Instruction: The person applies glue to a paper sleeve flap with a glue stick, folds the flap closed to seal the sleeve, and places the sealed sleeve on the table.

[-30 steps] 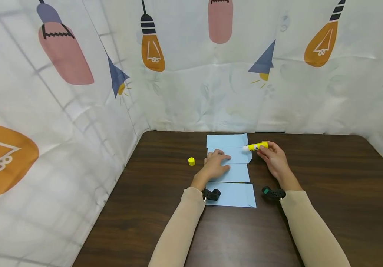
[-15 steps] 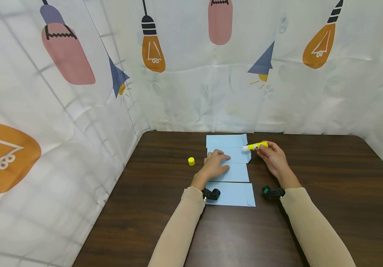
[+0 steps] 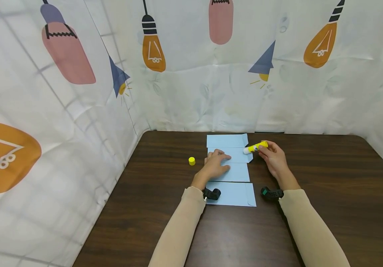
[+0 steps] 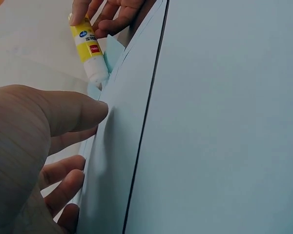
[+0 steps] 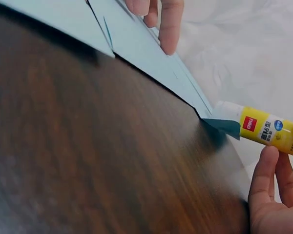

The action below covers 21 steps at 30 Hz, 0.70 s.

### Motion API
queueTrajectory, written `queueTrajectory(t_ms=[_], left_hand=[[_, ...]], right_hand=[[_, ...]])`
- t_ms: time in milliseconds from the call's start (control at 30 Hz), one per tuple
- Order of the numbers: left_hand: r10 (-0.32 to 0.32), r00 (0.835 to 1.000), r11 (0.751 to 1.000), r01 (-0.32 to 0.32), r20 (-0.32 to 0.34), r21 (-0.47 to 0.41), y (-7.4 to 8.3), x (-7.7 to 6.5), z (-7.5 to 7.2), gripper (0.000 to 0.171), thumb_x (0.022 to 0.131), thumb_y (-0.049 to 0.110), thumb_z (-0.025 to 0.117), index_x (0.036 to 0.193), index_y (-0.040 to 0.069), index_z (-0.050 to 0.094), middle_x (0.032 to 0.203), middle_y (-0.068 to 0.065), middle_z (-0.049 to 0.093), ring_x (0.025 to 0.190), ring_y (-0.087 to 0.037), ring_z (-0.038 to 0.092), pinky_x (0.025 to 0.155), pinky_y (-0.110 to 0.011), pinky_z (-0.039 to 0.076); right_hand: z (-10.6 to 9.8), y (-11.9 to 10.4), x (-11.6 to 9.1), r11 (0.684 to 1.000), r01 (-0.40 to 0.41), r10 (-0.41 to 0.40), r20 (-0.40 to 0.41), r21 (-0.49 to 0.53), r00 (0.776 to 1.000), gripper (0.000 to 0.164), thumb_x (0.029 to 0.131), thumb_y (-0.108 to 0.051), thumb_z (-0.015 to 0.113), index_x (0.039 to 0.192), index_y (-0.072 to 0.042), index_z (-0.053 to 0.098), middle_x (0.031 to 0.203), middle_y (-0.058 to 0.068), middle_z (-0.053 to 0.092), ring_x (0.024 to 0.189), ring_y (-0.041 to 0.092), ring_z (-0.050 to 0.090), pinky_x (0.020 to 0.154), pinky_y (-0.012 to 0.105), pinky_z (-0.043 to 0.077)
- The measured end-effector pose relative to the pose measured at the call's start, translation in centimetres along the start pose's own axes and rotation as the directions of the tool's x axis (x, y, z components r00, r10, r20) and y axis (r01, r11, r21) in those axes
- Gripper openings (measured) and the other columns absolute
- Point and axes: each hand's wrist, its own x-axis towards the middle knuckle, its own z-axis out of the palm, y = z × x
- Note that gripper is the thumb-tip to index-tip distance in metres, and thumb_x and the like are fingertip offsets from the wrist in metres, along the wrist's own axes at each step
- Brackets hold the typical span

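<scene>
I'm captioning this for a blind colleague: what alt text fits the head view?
A person's right hand holds a yellow glue stick at the right edge of light-blue envelopes, on which the left hand rests. A yellow cap sits left of them on a dark table.

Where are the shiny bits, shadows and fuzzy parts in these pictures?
Head view: a pale shine on the brown table between the sleeves; left wrist view: a soft shadow on the blue paper beside the left hand; right wrist view: a dark shadow below the paper flap near the glue stick, and the table looks blurry lower left.
</scene>
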Motion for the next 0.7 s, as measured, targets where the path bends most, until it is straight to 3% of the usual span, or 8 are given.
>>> queueTrajectory(t_ms=[433, 700], left_hand=[[-0.007, 1.0, 1.0, 0.007, 0.006, 0.01, -0.15, 0.0, 0.1, 0.042, 0.101, 0.033, 0.063, 0.143, 0.029, 0.061, 0.156, -0.003, 0.042, 0.135, -0.026, 0.038, 0.106, -0.046, 0.034], [-0.016, 1.0, 1.0, 0.016, 0.004, 0.014, -0.05, -0.01, 0.17, 0.042, 0.101, 0.032, 0.063, 0.143, 0.03, 0.061, 0.156, -0.002, 0.041, 0.135, -0.026, 0.038, 0.106, -0.046, 0.033]], right_hand=[[0.12, 0.16, -0.04, 0.999, 0.011, -0.011, -0.014, -0.04, 1.0, 0.065, 0.094, -0.015, 0.074, 0.152, -0.005, 0.045, 0.125, -0.007, 0.054, 0.108, 0.008, 0.058, 0.091, 0.016, 0.054], [-0.14, 0.07, -0.14, 1.0, 0.016, -0.016, 0.016, -0.019, 1.0, 0.068, 0.094, -0.016, 0.074, 0.153, -0.004, 0.044, 0.123, -0.007, 0.054, 0.107, 0.008, 0.058, 0.09, 0.015, 0.054]])
